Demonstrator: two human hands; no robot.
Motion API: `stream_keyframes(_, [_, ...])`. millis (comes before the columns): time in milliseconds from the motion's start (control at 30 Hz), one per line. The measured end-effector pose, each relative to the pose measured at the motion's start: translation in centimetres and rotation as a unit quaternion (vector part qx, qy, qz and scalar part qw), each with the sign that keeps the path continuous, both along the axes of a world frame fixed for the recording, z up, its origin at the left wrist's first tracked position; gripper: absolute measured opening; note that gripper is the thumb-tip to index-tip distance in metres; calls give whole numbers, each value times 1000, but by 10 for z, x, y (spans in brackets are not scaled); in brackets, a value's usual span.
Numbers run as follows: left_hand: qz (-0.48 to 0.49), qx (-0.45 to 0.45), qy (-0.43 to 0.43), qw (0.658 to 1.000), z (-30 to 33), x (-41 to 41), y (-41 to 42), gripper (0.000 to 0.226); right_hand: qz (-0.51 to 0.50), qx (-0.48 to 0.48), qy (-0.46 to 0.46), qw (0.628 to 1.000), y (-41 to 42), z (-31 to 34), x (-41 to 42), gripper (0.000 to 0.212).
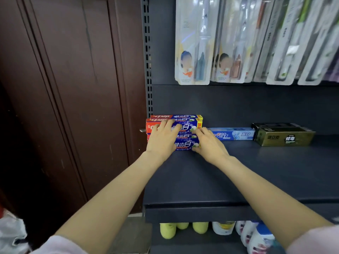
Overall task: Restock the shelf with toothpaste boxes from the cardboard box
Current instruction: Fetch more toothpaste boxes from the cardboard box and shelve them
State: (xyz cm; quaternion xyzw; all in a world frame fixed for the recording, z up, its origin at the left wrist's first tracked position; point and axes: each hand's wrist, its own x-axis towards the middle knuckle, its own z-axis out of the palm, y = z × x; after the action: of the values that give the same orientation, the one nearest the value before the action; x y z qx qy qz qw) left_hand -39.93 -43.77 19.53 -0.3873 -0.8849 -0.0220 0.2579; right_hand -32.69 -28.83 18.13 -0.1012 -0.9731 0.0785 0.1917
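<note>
Straight fingers of the left hand (pixel 162 138) lie spread flat over the red-and-blue toothpaste boxes (pixel 185 128), stacked at the far left of the dark shelf (pixel 192 182). The right hand (pixel 209 143) presses the stack's right end, fingers fairly straight and close together. Just beside it lies a light blue box (pixel 236 133), then black-and-gold boxes (pixel 284 135). Toothbrush packs (pixel 192 43) hang above.

This is a shop: a dark metal shelf (pixel 201 180) carries toothpaste boxes (pixel 185 129), with packed toothbrushes (pixel 192 43) hanging above and bottles (pixel 256 233) below
</note>
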Motion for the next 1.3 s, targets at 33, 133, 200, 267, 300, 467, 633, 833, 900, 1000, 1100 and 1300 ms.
stream_keyframes(33, [-1, 6, -5, 1000, 1, 8, 4, 61, 4, -21, 8, 1000, 3, 2, 7, 54])
stream_keyframes(133, [-6, 19, -35, 999, 4, 37, 23, 50, 4, -60, 12, 998, 22, 9, 37, 46])
stream_keyframes(200, [-18, 27, -82, 996, 6, 59, 41, 41, -4, -75, 1, 997, 39, 10, 61, 40])
stream_keyframes(267, [-27, 36, -135, 990, 10, 91, 67, 27, -12, -99, -3, 995, 61, 11, 94, 32])
stream_keyframes(300, [-30, 44, -156, 986, 12, 108, 81, 23, -18, -110, 0, 994, 73, 11, 113, 29])
stream_keyframes(467, [-51, 105, -236, 965, 8, 209, 158, 19, -57, -122, 8, 991, 132, 10, 221, 24])
stream_keyframes(633, [-83, 119, -298, 943, -23, 316, 228, 18, -92, -127, -67, 985, 196, -17, 327, 22])
stream_keyframes(833, [-93, -55, -343, 933, -72, 384, 300, 27, -141, -149, -174, 963, 270, -72, 408, 22])
stream_keyframes(900, [-96, -119, -357, 922, -92, 394, 325, 30, -164, -160, -205, 952, 298, -95, 424, 23])
stream_keyframes(1000, [-104, -153, -377, 908, -122, 400, 361, 31, -200, -157, -238, 937, 336, -131, 443, 30])
stream_keyframes(1100, [-122, -173, -389, 897, -153, 406, 401, 35, -216, -165, -259, 927, 371, -161, 461, 40])
stream_keyframes(1300, [-170, -178, -390, 887, -203, 423, 478, 38, -228, -185, -290, 911, 441, -214, 494, 80])
